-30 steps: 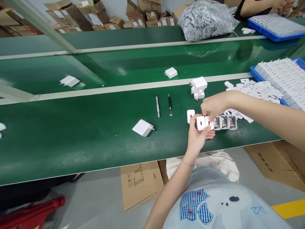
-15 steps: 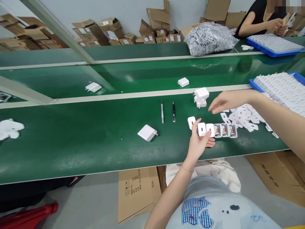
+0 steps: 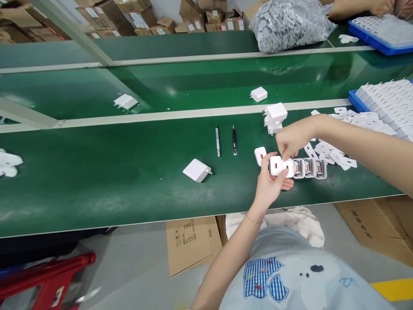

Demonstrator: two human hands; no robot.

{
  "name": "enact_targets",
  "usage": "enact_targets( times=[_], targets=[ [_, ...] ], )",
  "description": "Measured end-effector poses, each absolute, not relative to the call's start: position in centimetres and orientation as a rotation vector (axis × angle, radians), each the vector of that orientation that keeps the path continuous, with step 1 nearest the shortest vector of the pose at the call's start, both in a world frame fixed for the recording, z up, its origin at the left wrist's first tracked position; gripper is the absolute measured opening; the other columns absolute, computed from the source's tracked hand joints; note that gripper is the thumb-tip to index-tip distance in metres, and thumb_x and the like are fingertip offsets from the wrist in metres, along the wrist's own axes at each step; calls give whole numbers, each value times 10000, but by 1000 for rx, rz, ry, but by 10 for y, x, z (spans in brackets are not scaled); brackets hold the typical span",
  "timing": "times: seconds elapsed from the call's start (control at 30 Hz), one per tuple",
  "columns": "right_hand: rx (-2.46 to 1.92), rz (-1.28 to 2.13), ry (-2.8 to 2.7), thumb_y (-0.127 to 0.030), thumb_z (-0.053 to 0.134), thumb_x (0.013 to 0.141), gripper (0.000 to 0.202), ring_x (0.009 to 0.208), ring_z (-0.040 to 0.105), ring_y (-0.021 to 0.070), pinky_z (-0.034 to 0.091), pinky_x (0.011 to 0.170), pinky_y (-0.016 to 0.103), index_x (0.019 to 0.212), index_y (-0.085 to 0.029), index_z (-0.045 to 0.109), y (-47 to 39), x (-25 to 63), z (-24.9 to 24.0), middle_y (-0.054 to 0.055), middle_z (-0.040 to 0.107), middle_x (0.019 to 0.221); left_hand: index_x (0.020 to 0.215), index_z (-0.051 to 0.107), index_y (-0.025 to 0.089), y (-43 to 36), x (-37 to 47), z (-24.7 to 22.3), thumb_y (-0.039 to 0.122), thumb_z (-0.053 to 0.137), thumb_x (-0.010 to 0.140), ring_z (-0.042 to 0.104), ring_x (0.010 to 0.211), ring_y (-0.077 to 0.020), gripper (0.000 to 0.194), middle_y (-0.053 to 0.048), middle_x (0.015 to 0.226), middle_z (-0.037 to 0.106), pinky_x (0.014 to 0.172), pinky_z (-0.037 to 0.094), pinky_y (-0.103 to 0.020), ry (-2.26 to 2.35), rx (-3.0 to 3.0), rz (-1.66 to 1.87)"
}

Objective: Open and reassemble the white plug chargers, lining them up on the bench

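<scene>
My left hand point(image 3: 271, 185) grips the left end of a row of white chargers. Its thumb lies against a charger with a fitted face plate point(image 3: 287, 168), and its index finger reaches round the capped charger point(image 3: 275, 165) at the left end. My right hand point(image 3: 290, 138) is closed, its fingertips pressing down on the top edge of that second charger; whether anything is inside the fingers is hidden. Several open charger housings point(image 3: 309, 168) with inner parts showing continue the row rightward. Another capped charger point(image 3: 260, 156) stands just left of my left hand.
Loose white face plates point(image 3: 337, 155) lie right of the row, beside a blue tray of white parts point(image 3: 383, 105). Stacked chargers point(image 3: 275, 116), tweezers point(image 3: 234, 141), a pen-like tool point(image 3: 217, 142) and a single charger point(image 3: 196, 170) lie on the green bench. A person's arm shows across.
My right hand has come down and left, its fingers closing onto the top edge of the second capped charger. My left hand keeps its grip on the row. The view has tilted downward.
</scene>
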State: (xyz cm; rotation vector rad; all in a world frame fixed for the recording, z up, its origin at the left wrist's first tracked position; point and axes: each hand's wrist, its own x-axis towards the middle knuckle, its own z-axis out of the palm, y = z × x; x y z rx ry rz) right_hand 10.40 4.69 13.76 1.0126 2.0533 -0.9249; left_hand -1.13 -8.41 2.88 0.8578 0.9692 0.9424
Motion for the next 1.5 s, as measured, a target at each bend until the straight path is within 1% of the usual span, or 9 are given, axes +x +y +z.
enact_targets(
  times=[0.13,0.23,0.3,0.53,0.77,0.97,1.27,1.4,1.5],
  targets=[
    [891,-883,2163,-458,633,807,355,593,534,113,367,561,270,693,-128,695,43,113,136,-3,567,574,1335,346,228,-84,-10,28,413,712,773,708,608,-183,696,4,678,660,558,582,-233,985,877,954],
    [814,-865,2191,-543,649,764,410,541,418,88,300,540,276,708,-140,701,42,117,136,-33,464,515,1338,337,222,-84,-11,29,390,704,785,708,610,-180,685,-1,695,661,563,584,-234,986,880,938],
    [838,-814,2189,-544,685,726,404,554,421,96,292,546,282,689,-142,689,40,114,137,-29,458,519,1338,333,224,-83,-11,30,376,695,796,709,615,-179,668,1,688,662,576,588,-238,990,885,934],
    [912,-603,2165,-260,684,774,426,580,429,129,281,561,309,444,-154,435,27,98,143,-13,324,504,1333,338,224,-83,-11,30,375,684,804,710,616,-189,650,3,654,664,575,589,-245,985,874,918],
    [1057,-626,2141,-362,744,730,387,795,563,238,370,641,344,506,-149,511,22,101,144,22,450,604,1342,332,252,-84,-13,26,347,760,728,709,645,-171,754,1,752,687,612,600,-247,967,952,958],
    [1027,-613,2177,-408,746,721,317,824,608,261,407,660,358,599,-140,628,24,100,141,24,532,618,1336,300,248,-82,-14,29,299,768,710,707,645,-180,782,7,723,685,576,586,-242,947,935,897],
    [971,-714,2246,-570,682,746,440,787,605,227,397,654,333,663,-137,682,32,114,125,23,569,656,1261,332,235,-82,-12,29,284,745,725,697,618,-177,679,13,683,671,534,560,-221,994,962,906],
    [948,-809,2253,-482,714,746,342,813,627,217,452,679,329,862,-163,760,38,128,145,41,682,793,1252,339,235,-81,-16,30,311,756,704,678,559,-176,693,27,609,652,502,544,-220,990,944,869],
    [1289,-903,2436,-487,593,824,444,870,647,183,468,728,291,1084,-156,733,68,156,167,70,720,976,1268,331,229,-80,-19,35,314,746,712,655,513,-162,699,28,585,645,482,531,-213,1028,931,802]
  ],
)
